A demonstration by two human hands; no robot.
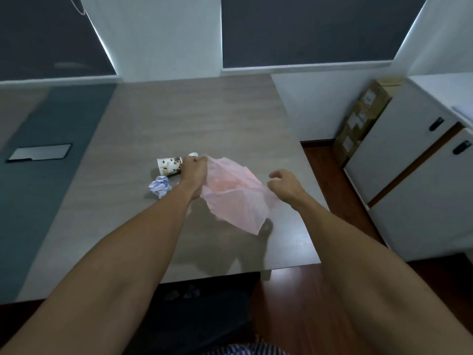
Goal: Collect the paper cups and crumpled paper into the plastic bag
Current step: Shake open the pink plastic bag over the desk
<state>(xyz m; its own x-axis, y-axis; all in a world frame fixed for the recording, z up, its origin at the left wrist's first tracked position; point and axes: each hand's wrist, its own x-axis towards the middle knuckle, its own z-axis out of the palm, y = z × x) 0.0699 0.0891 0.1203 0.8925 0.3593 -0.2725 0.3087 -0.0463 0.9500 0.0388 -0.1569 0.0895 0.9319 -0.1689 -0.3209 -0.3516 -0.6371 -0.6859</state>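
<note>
Overhead, the left hand (194,170) is gripping a pink plastic bag (235,193) above the table (179,119), partly hiding a tipped paper cup (169,166); crumpled paper (160,186) is lying beside it toward the near edge. The right hand (285,187) is hovering loosely curled, empty.

No text, brand, number or sign is legible in the head view. The white paper cup lying on its side (169,166) carries a brown bean-like printed pattern with no readable lettering. The crumpled ball of white paper with blue print (160,186) shows markings too blurred to read. The brown cardboard boxes stacked against the wall (363,119) bear white adhesive labels; their print is too small to resolve. The translucent pink plastic bag (234,193) shows no printing.
</note>
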